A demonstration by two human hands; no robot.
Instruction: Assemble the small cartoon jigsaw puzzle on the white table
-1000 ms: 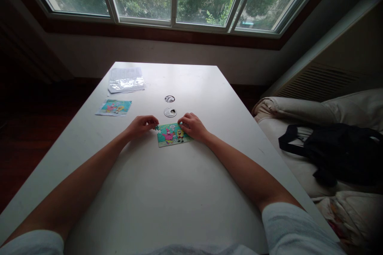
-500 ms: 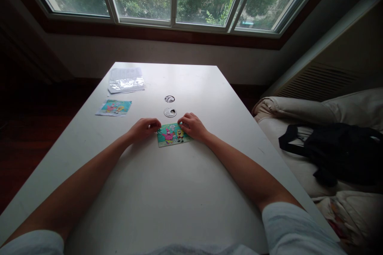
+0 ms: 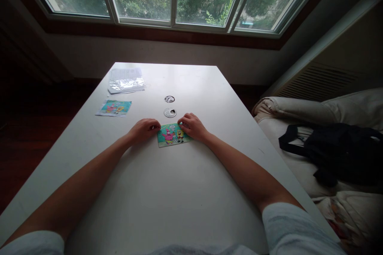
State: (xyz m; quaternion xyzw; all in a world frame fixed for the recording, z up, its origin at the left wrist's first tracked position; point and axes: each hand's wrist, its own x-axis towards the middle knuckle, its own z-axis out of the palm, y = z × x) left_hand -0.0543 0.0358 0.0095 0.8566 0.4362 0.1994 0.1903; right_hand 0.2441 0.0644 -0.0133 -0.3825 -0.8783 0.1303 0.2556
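A small jigsaw puzzle [image 3: 169, 135] with a pink and a yellow cartoon figure on teal lies flat on the white table, slightly turned. My left hand [image 3: 147, 127] is at its upper left corner, thumb and fingers pinched together at the edge. Whether a loose piece sits between those fingertips is hidden. Over the upper right part of the puzzle lies my right hand [image 3: 193, 126], its fingers curled down onto the surface and covering that corner. Beyond the puzzle is a round metal-rimmed table insert [image 3: 170, 112].
To the left lies a printed picture sheet [image 3: 115, 108] with the same figures. Behind it are papers with a clear plastic bag [image 3: 127, 81]. A second round insert [image 3: 169, 99] is farther back. Right of the table [image 3: 167, 199], a dark bag [image 3: 338, 151] rests on a pale sofa [image 3: 287, 105].
My left fingers have shifted slightly at the puzzle's upper left corner, where a teal bit stuck out before and the edge now looks more even. My right hand stays in place.
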